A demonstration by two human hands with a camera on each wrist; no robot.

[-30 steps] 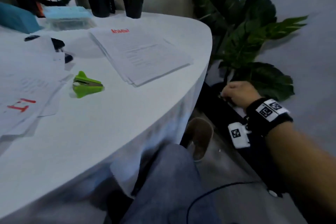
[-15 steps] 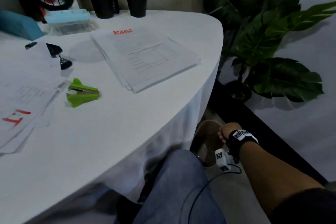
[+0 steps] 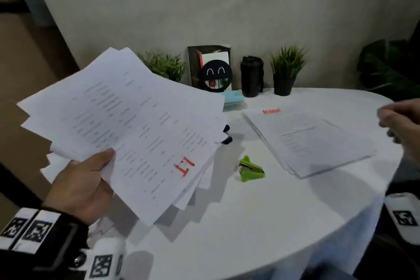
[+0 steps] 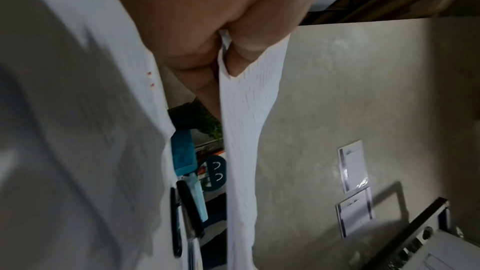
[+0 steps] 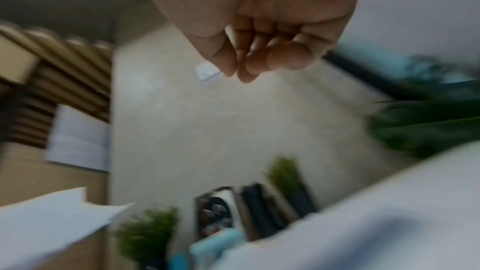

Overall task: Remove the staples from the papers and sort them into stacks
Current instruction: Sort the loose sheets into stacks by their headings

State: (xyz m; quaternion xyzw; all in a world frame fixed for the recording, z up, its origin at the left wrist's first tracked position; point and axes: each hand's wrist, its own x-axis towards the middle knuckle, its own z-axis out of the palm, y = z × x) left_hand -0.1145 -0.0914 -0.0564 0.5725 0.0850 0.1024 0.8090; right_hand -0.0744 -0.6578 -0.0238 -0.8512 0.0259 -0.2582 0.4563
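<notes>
Papers [image 3: 127, 125] marked "IT" in red are up in my left hand [image 3: 79, 186], thumb on top and fingers underneath, so that hand is clamped on a loose fanned bundle held above the near left side of the table [image 3: 238, 234]. I'd guess we're somewhere in the middle: that bundle isn't squared off into a stack yet, and I can't spot any staples at this blur. My right hand [image 3: 402, 125] hovers over the table's right edge, fingers curled with the tips bunched together; can't tell if they're pinching something tiny. Further out, the green staple remover [image 3: 251, 169] sits untouched mid-table, and past it the "ADMIN" stack [image 3: 306, 138] lies flat and fairly tidy.
</notes>
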